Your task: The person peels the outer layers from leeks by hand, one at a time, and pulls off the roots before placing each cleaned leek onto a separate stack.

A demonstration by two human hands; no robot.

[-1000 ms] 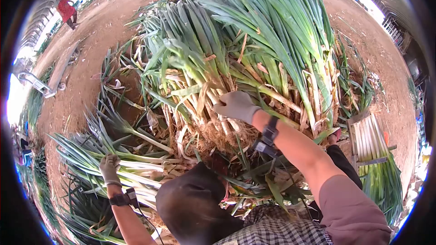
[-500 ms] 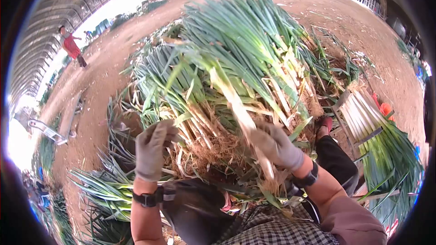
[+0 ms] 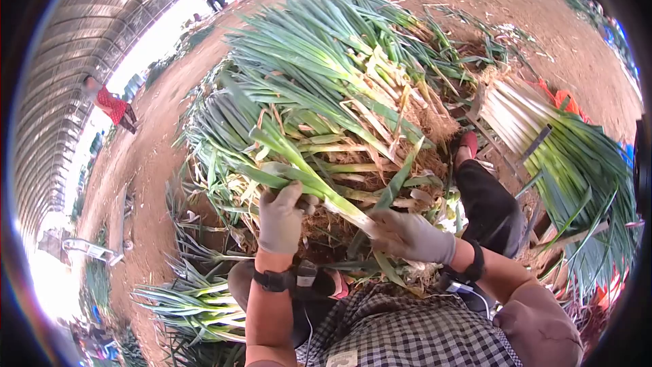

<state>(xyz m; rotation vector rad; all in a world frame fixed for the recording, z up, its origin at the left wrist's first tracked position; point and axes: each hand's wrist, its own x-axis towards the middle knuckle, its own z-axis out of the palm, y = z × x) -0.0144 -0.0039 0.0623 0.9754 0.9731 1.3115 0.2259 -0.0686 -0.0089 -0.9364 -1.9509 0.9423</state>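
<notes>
I hold one long green onion [image 3: 346,209] slantwise in front of my lap, its leaves toward the upper left. My left hand [image 3: 280,221], in a pale work glove, is closed round it where the green leaves begin. My right hand [image 3: 415,236], gloved too, grips the white stem lower down, and the root end is partly hidden by it. Just beyond both hands lies a big heap of green onions [image 3: 299,61], with brown roots turned toward me and green tops pointing away.
Trimmed green onions with white stems lie on a low metal rack [image 3: 535,144] at my right. More green onions [image 3: 197,299] are on the ground to my left. A person in red [image 3: 112,105] stands at the far left. An orange cloth [image 3: 562,100] is behind the rack.
My left hand has moved right from beside the heap and closed on the green onion's upper part. The onion now lies flatter, its root end raised. My head view has turned slightly.
</notes>
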